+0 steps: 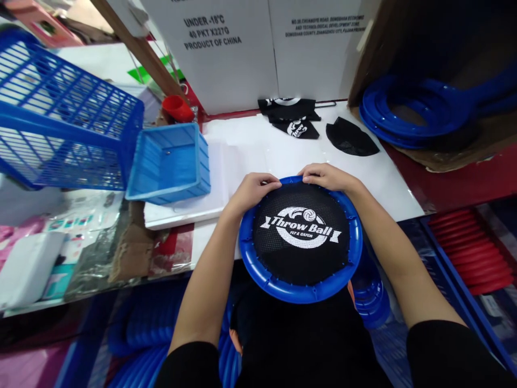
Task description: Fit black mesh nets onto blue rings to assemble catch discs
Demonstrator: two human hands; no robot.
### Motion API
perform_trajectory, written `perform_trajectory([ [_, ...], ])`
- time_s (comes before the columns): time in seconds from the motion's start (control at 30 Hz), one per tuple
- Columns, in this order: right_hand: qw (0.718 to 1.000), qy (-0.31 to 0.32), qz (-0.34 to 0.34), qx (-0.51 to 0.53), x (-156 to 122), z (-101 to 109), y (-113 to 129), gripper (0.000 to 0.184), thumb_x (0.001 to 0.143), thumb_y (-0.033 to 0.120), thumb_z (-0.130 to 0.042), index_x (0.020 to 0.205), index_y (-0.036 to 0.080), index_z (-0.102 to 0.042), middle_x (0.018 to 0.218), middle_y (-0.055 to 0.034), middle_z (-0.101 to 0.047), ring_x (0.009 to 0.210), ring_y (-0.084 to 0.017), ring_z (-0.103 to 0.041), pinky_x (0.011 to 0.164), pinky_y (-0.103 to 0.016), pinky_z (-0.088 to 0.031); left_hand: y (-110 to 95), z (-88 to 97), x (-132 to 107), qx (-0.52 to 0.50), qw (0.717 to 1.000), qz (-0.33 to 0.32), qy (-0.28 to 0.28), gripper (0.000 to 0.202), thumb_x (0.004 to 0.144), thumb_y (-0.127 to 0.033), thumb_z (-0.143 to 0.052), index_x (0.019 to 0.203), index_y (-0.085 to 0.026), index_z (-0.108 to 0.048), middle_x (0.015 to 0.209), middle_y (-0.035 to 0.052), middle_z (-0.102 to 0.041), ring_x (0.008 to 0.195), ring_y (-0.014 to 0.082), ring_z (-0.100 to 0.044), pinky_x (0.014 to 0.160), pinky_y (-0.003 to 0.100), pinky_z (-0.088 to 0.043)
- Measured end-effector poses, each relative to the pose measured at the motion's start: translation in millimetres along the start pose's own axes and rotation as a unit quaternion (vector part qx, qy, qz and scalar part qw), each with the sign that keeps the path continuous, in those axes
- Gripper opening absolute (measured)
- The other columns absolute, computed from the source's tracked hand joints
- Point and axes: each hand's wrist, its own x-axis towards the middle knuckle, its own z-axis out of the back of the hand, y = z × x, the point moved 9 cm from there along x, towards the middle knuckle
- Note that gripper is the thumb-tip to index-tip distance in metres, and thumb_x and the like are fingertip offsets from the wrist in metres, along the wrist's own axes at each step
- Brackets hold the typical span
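A round blue plastic ring (262,275) with black mesh netting (302,264) stretched across it rests at the table's front edge, over my lap. White "Throw Ball" print shows on the mesh. My left hand (255,189) pinches the far rim, left of its top, with thumb and fingers together. On the far rim's right side, my right hand (326,177) has its fingers closed at the mesh edge. Whether any small part is between the fingertips is hidden. Beyond the hands lie folded black mesh pieces (297,128) and a separate dark mesh piece (350,137).
A light-blue bin (169,161) stands left, beside a blue basket (72,113) and a red cup (177,108). Blue rings (416,110) sit in a carton at right. Red rings (472,248) are stacked lower right, blue rings (153,323) lower left. White cartons (242,70) wall the back.
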Motion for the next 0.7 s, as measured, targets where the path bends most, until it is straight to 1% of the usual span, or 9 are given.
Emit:
perform_trajectory([
  [0.1,1.000,-0.004,-0.002,0.002,0.2,-1.3,0.9,0.030,0.095,0.050,-0.067,0.088,0.023,-0.076,0.120,-0.0101,-0.080,0.114,-0.029,-0.071,0.107,-0.051,-0.052,3.5,1.1,-0.5,-0.007,1.000,0.014,-0.002,0.015,0.087,-0.034,-0.076,0.086,-0.021,-0.083,0.091,0.0059,-0.084,0.087,0.0218,-0.072,0.088,0.038,-0.057],
  [0.23,1.000,-0.015,-0.016,0.021,-1.1,0.0,1.9,0.029,0.093,0.051,-0.068,0.086,0.023,-0.076,0.123,-0.0100,-0.080,0.115,-0.029,-0.070,0.109,-0.051,-0.051,5.2,0.6,-3.4,-0.037,0.999,0.031,0.026,0.018,0.088,-0.033,-0.074,0.094,-0.020,-0.084,0.098,0.0072,-0.084,0.091,0.0215,-0.072,0.091,0.039,-0.058],
  [0.3,1.000,-0.009,-0.022,0.020,-1.6,-0.3,3.4,0.030,0.094,0.051,-0.068,0.085,0.023,-0.075,0.126,-0.0100,-0.079,0.117,-0.029,-0.070,0.111,-0.051,-0.050,4.5,-0.5,-4.9,-0.047,0.997,0.030,0.044,0.019,0.089,-0.031,-0.072,0.098,-0.019,-0.084,0.103,0.0079,-0.084,0.095,0.0215,-0.073,0.094,0.039,-0.058],
  [0.4,0.999,0.001,-0.031,0.014,-1.8,-1.1,4.9,0.031,0.093,0.051,-0.069,0.084,0.023,-0.075,0.128,-0.0102,-0.079,0.117,-0.029,-0.069,0.112,-0.050,-0.049,2.3,-1.1,-5.6,-0.047,0.997,0.013,0.056,0.020,0.091,-0.027,-0.069,0.103,-0.020,-0.083,0.110,0.0082,-0.084,0.100,0.0220,-0.074,0.097,0.041,-0.059],
  [0.5,0.999,-0.008,-0.034,0.009,-2.4,-0.5,5.7,0.029,0.093,0.050,-0.069,0.084,0.023,-0.074,0.125,-0.0095,-0.079,0.115,-0.029,-0.070,0.110,-0.049,-0.050,0.3,-0.5,-4.8,-0.033,0.998,-0.007,0.047,0.019,0.091,-0.024,-0.069,0.104,-0.021,-0.082,0.111,0.0083,-0.084,0.101,0.0223,-0.075,0.098,0.042,-0.059],
  [0.6,0.999,-0.020,-0.027,-0.010,-3.2,0.5,7.3,0.025,0.094,0.046,-0.067,0.085,0.025,-0.075,0.120,-0.0080,-0.079,0.112,-0.028,-0.070,0.108,-0.046,-0.052,-1.1,-0.1,-3.0,-0.010,0.999,-0.022,0.025,0.016,0.092,-0.024,-0.070,0.103,-0.020,-0.081,0.106,0.0080,-0.083,0.099,0.0219,-0.075,0.096,0.041,-0.060],
  [0.7,0.999,-0.019,-0.015,-0.028,-2.7,0.9,9.1,0.023,0.095,0.045,-0.066,0.086,0.025,-0.075,0.116,-0.0074,-0.079,0.109,-0.027,-0.070,0.106,-0.046,-0.053,-2.0,-0.1,-1.3,0.012,1.000,-0.029,0.003,0.014,0.091,-0.023,-0.070,0.101,-0.020,-0.080,0.101,0.0071,-0.083,0.096,0.0211,-0.075,0.096,0.040,-0.060],
])
